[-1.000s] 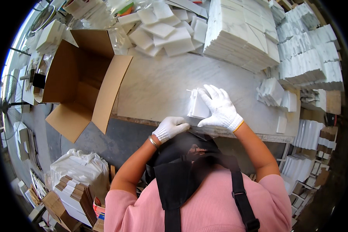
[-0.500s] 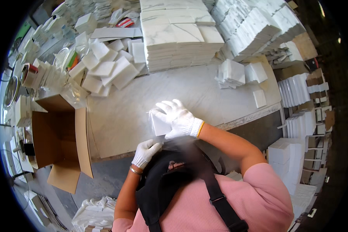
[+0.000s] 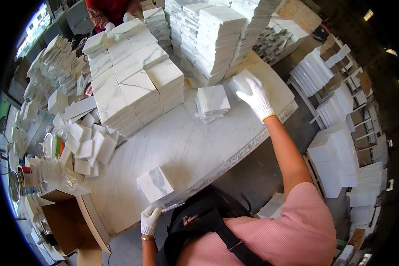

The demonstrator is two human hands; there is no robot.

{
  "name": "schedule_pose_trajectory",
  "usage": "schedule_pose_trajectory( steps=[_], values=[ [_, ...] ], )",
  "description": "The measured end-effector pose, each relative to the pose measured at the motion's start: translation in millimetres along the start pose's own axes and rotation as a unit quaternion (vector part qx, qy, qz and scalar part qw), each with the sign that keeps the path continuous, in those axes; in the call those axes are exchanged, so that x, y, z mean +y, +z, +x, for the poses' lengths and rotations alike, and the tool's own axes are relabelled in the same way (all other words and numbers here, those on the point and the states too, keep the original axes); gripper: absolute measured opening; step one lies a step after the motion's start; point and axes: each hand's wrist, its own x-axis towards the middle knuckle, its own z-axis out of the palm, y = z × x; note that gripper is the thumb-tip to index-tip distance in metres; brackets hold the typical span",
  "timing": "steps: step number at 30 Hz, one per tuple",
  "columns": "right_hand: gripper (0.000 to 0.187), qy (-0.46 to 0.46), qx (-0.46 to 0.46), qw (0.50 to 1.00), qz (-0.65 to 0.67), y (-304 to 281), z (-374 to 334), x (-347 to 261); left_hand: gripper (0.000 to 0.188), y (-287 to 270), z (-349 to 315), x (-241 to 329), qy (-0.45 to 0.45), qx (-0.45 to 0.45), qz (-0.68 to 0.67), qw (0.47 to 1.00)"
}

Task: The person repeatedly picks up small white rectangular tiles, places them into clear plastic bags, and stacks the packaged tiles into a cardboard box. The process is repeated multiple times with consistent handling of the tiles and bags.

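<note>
My right hand (image 3: 255, 99), in a white knit glove, reaches across the table to a white tile stack (image 3: 240, 81). Its thumb is spread apart and the fingers lie over the stack's near side, partly hiding it. My left hand (image 3: 150, 219), also gloved, is curled closed at the table's near edge. A thin strip seems to stick out beside it, too small to name. Just beyond this hand sits a small square stack of marble tiles (image 3: 155, 184) with grey veining on top. Left of my right hand stands another short tile stack (image 3: 212, 102).
A large block of stacked tiles (image 3: 128, 84) and tall piles (image 3: 219, 40) fill the back. Loose white pieces (image 3: 86, 142) lie at left, above an open cardboard box (image 3: 71, 226). Beyond the table is another person in red (image 3: 113, 11). White stacks (image 3: 334, 159) stand at right.
My right hand has left the white block near me and reached far right to the tile stack. The view has turned rightward, and the small stack now sits untouched by my right hand.
</note>
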Motion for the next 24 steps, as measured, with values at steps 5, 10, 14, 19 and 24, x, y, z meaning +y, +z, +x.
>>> schedule_pose_trajectory(
  steps=[5,10,14,19,24],
  values=[
    [0.11,0.116,-0.207,0.958,-0.161,9,62,29,0.023,1,-3,6,-0.006,0.022,-0.009,1.0],
    [0.092,0.054,-0.167,0.98,-0.097,23,69,46,0.029,1,-5,9,-0.045,0.036,0.02,0.998],
    [0.079,0.051,-0.145,0.984,0.09,24,74,96,0.028,3,-2,16,-0.04,0.012,-0.025,0.999],
    [0.091,-0.012,-0.062,0.976,0.209,-14,44,8,0.03,8,-14,19,-0.056,0.028,-0.065,0.996],
    [0.094,-0.249,-0.181,0.914,0.265,-32,-55,-173,0.03,5,-12,10,-0.033,0.013,-0.059,0.998]
  ],
)
